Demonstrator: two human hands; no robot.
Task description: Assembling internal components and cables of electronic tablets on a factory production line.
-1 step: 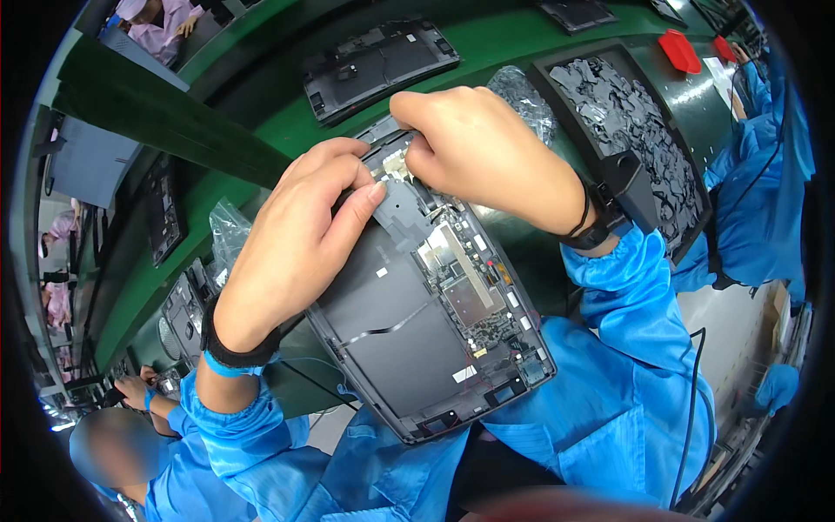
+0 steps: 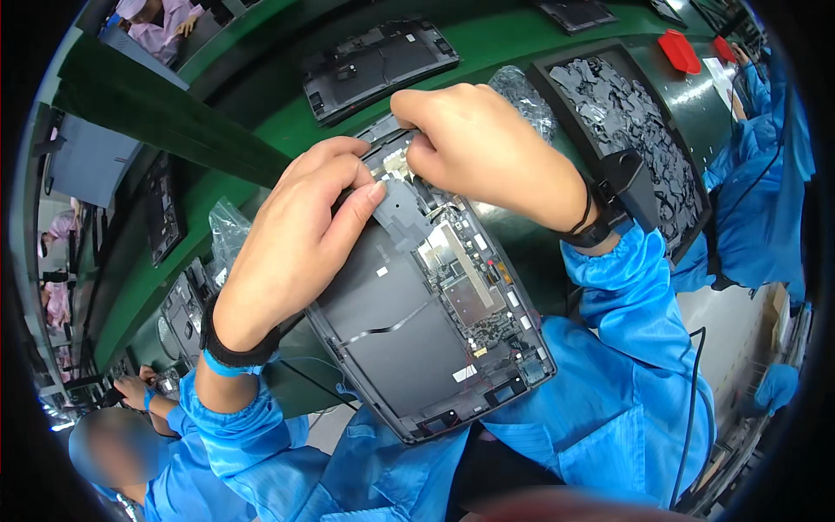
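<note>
An opened tablet (image 2: 391, 348) lies tilted in front of me, its near end by my lap. Inside are a dark flat battery, a circuit board (image 2: 474, 296) and a thin black ribbon cable (image 2: 387, 331). My left hand (image 2: 300, 222) holds the tablet's far left side, fingers curled at the edge. Its thumb rests on a grey plate (image 2: 404, 213) near the far end. My right hand (image 2: 483, 148) is closed over the far right corner, with bent index finger and thumb close together. Whatever those fingertips hold is hidden beneath the hand.
Right of the tablet stands a black tray (image 2: 700, 204) heaped with dark grey pieces. Clear plastic bags (image 2: 522, 100) lie beside it. Another opened tablet (image 2: 378, 70) is on the green bench beyond my hands. A red bin (image 2: 678, 52) sits farther right. Co-workers in blue are on both sides.
</note>
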